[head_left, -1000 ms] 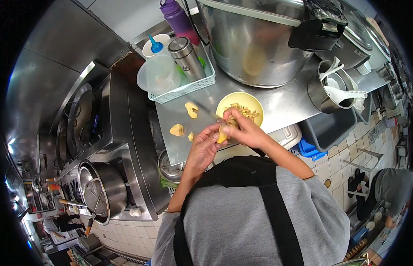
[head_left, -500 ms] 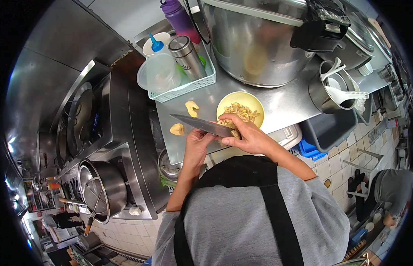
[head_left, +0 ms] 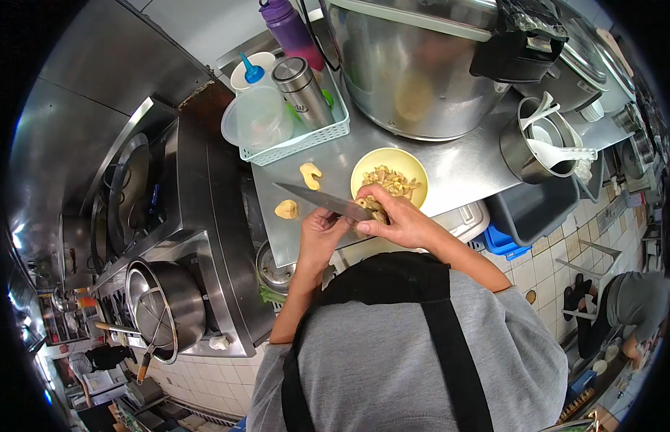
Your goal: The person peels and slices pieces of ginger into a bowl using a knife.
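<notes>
- You are in a kitchen, apparently a commercial one, at a stainless-steel worktop [head_left: 464, 176].
- Ahead of you stands a bulky steel cooker [head_left: 414, 86]; to your right, a metal container [head_left: 520, 155] holds white ladles [head_left: 554, 153].
- To your left, a wire strainer [head_left: 161, 325] lies across a deep steel pot [head_left: 187, 309].
- Before you are a knife [head_left: 310, 194] and a yellow bowl [head_left: 361, 169] of chopped food [head_left: 391, 180].
- You wear a black apron [head_left: 385, 281]; other people [head_left: 637, 299] show farther off, above a tiled floor [head_left: 213, 385].
</notes>
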`<state>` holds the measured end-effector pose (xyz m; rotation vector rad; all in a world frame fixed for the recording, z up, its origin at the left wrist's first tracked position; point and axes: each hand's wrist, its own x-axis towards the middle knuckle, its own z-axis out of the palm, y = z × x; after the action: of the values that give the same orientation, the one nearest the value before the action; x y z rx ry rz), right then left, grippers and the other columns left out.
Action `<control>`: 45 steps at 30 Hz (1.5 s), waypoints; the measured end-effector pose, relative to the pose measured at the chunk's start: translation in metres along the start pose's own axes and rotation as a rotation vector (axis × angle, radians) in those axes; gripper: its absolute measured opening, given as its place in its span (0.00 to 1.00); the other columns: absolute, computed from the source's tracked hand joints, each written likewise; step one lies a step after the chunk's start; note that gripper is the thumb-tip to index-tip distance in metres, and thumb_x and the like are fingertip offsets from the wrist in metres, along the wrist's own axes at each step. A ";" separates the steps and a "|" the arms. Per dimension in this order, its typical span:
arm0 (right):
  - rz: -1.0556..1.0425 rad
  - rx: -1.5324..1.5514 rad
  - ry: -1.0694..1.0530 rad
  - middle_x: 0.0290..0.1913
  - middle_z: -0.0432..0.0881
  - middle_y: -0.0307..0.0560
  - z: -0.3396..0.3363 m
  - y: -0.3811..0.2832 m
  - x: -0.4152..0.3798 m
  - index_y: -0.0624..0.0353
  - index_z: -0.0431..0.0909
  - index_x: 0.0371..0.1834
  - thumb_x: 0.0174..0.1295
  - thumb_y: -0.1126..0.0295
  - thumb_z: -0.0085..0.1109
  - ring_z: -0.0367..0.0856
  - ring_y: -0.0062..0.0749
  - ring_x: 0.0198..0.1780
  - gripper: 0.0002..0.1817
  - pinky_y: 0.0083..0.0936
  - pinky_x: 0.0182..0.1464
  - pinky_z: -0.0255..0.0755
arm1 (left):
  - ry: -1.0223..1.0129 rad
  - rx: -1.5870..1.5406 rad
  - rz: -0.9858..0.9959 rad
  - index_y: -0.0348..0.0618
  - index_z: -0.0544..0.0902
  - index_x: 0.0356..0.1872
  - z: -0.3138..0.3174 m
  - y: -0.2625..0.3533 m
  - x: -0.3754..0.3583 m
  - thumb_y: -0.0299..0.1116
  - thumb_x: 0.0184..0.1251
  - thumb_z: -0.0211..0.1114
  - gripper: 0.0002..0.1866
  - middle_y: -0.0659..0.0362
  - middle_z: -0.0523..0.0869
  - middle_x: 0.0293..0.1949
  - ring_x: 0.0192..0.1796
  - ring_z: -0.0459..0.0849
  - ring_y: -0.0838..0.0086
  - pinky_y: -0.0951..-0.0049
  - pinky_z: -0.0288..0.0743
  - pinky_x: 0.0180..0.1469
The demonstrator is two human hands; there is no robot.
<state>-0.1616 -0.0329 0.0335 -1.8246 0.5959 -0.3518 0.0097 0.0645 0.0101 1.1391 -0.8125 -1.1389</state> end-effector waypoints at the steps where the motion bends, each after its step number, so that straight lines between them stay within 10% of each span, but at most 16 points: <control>1: 0.017 0.016 -0.004 0.36 0.80 0.56 0.000 0.001 0.001 0.54 0.63 0.55 0.60 0.45 0.58 0.80 0.45 0.39 0.30 0.36 0.45 0.70 | -0.026 0.026 -0.016 0.34 0.79 0.49 -0.001 -0.002 0.000 0.18 0.61 0.63 0.14 0.58 0.85 0.42 0.44 0.82 0.77 0.76 0.76 0.50; 4: -0.241 -0.044 0.214 0.29 0.78 0.50 0.014 0.018 0.012 0.55 0.64 0.50 0.64 0.46 0.53 0.78 0.35 0.28 0.25 0.30 0.33 0.70 | -0.117 0.071 -0.051 0.34 0.77 0.51 0.001 -0.004 -0.001 0.19 0.62 0.63 0.15 0.59 0.84 0.44 0.45 0.81 0.78 0.77 0.75 0.50; 8: 0.193 0.540 0.053 0.20 0.68 0.37 -0.001 0.022 0.020 0.55 0.64 0.44 0.70 0.48 0.44 0.65 0.18 0.16 0.20 0.17 0.15 0.57 | -0.130 -0.028 -0.097 0.35 0.77 0.50 0.015 0.003 -0.004 0.19 0.62 0.62 0.15 0.57 0.83 0.46 0.48 0.81 0.76 0.75 0.75 0.52; 14: 0.314 0.301 0.105 0.25 0.74 0.42 -0.023 0.017 0.010 0.56 0.65 0.59 0.66 0.44 0.48 0.74 0.27 0.23 0.29 0.25 0.25 0.70 | -0.067 -0.174 -0.003 0.36 0.77 0.50 0.009 0.007 -0.002 0.19 0.62 0.61 0.15 0.57 0.81 0.48 0.48 0.80 0.75 0.75 0.73 0.54; 18: 0.011 -0.012 0.214 0.47 0.80 0.58 -0.006 0.032 0.005 0.54 0.61 0.64 0.64 0.47 0.52 0.80 0.52 0.51 0.32 0.38 0.54 0.70 | -0.044 -0.298 -0.027 0.37 0.77 0.50 0.010 -0.002 0.006 0.19 0.62 0.62 0.15 0.58 0.82 0.45 0.47 0.80 0.76 0.75 0.74 0.54; 34: 0.032 -0.059 0.038 0.44 0.79 0.63 -0.003 -0.021 -0.006 0.51 0.60 0.63 0.59 0.48 0.59 0.79 0.57 0.48 0.33 0.42 0.51 0.71 | 0.079 -0.141 0.058 0.38 0.78 0.47 0.007 -0.008 0.006 0.16 0.61 0.61 0.13 0.61 0.82 0.43 0.46 0.81 0.78 0.77 0.74 0.50; 45: -0.054 0.062 0.183 0.28 0.75 0.49 0.007 0.018 0.019 0.55 0.65 0.47 0.64 0.45 0.52 0.77 0.38 0.31 0.24 0.32 0.35 0.70 | -0.210 0.009 -0.021 0.37 0.73 0.51 0.014 -0.019 -0.001 0.17 0.62 0.61 0.17 0.57 0.80 0.48 0.51 0.79 0.77 0.75 0.72 0.56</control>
<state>-0.1462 -0.0428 0.0132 -1.7632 0.6552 -0.5724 -0.0084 0.0618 -0.0046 1.0486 -0.9695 -1.2891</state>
